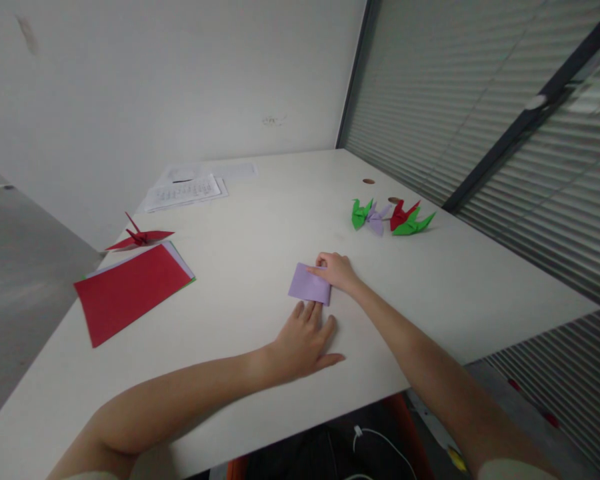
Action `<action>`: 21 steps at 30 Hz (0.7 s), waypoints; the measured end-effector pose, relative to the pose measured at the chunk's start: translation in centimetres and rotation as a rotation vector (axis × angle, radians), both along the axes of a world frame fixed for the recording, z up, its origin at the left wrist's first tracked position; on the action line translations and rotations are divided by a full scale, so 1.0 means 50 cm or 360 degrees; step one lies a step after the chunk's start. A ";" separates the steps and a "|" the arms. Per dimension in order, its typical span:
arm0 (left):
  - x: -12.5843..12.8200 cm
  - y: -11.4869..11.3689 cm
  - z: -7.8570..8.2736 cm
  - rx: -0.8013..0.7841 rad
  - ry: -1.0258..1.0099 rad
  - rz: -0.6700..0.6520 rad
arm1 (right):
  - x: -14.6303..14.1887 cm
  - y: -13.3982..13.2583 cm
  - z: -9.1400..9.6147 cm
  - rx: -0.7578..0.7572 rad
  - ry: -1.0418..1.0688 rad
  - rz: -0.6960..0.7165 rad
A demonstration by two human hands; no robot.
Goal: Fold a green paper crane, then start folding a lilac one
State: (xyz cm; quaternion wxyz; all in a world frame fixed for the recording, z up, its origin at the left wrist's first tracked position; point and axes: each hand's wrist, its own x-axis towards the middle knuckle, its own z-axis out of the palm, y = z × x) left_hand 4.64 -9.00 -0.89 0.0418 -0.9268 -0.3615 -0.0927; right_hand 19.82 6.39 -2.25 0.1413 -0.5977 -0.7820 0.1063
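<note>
Scene: a folded purple paper (310, 285) is pictured at centre frame on a white table (260, 220), worked by two bare hands.
Left hand (305, 340): laid open and flat just below the paper, its fingertips touching the lower edge; nothing is gripped.
Right hand (336, 270): loosely curled over the paper's upper right corner, with a finger pressed along the top edge; the paper is pinned, not grasped.
Step in hand: a crease appears to be being set. It is judged best done with the edges kept aligned, the sheet held still by the flat hand and the fold pressed firmly from one end to the other.
Left of frame: a stack of coloured sheets (130, 290), red on top, with a red paper crane (140, 238) just behind it.
Upper right: green, purple and red folded figures (390, 219) are grouped together.
Writing: printed sheets (185, 190) at the upper left carry lines too small to be read; no brand or label can be made out.
</note>
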 end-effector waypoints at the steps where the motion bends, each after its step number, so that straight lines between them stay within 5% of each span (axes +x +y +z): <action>1: 0.000 0.000 0.000 -0.0004 0.0001 0.0000 | 0.000 0.001 0.000 -0.0003 -0.0006 0.0002; 12: 0.001 0.000 -0.003 0.0017 0.0007 0.0009 | -0.001 -0.004 0.006 -0.0004 -0.0113 0.0048; 21: 0.001 0.000 -0.004 0.0014 -0.0011 0.0001 | -0.009 -0.012 0.020 0.0057 -0.0271 0.0448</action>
